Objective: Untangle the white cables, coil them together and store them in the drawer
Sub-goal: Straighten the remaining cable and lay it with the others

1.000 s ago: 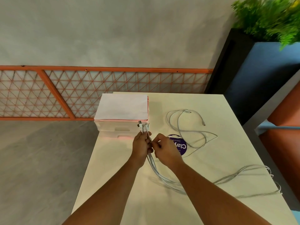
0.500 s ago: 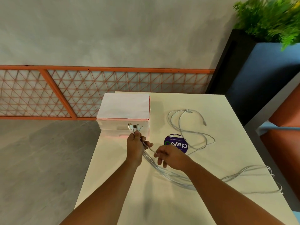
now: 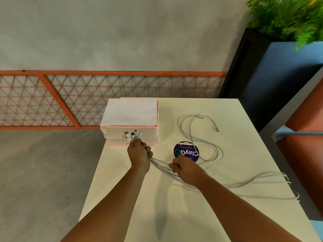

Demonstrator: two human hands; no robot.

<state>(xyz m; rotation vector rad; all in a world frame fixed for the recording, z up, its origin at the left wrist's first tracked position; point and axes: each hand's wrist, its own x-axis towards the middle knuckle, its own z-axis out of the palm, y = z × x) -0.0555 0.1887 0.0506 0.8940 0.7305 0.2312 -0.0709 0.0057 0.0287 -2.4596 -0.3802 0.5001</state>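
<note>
Several white cables (image 3: 206,149) lie on the cream table (image 3: 218,215). My left hand (image 3: 139,153) is shut on their bundled plug ends, which stick up in front of the drawer box (image 3: 130,119). From that fist the strands run right into my right hand (image 3: 185,169), which is closed around them. Past my right hand the cables trail to the table's right edge, and one loop curls back toward the far side. The drawer box is white with pink trim, and its drawer front is shut.
A round purple ClayGo sticker (image 3: 186,151) sits on the table between the hands and the cable loop. An orange lattice fence (image 3: 87,100) runs behind the table. A black and blue planter (image 3: 272,81) with a green plant stands at the right.
My right hand has slid right and toward me along the cables, away from my left hand. My left hand has shifted slightly left with the plug ends.
</note>
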